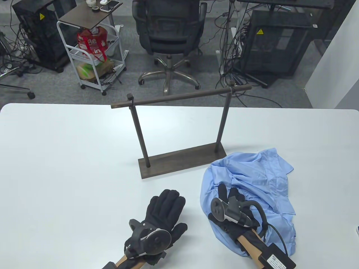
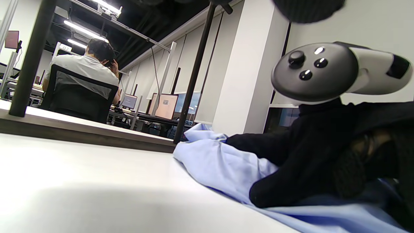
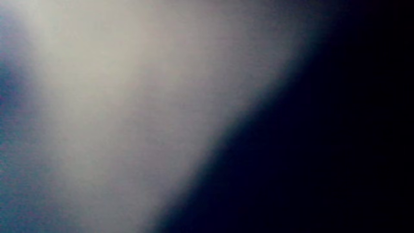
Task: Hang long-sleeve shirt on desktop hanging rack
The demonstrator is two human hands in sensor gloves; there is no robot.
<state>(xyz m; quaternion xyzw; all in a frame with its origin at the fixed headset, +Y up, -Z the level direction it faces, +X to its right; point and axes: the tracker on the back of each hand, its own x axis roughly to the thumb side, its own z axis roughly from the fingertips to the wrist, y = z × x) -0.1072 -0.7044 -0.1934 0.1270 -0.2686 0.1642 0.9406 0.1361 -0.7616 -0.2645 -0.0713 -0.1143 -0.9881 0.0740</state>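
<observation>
A crumpled light-blue long-sleeve shirt (image 1: 253, 179) lies on the white table (image 1: 61, 168) at the front right, just right of the rack's base. The dark hanging rack (image 1: 179, 98) stands mid-table on a flat base, its bar bare. My right hand (image 1: 228, 196) rests on the shirt's left part, fingers laid on the cloth; the left wrist view shows it (image 2: 291, 155) on the blue fabric (image 2: 220, 165). My left hand (image 1: 167, 207) lies flat on the bare table, fingers spread, left of the shirt. The right wrist view is a blur and shows nothing.
The rack's base (image 1: 182, 164) lies between the hands and the far table edge. Beyond the table stand an office chair (image 1: 168, 36), a white cart (image 1: 92, 53) and black cabinets (image 1: 269, 42) on the floor.
</observation>
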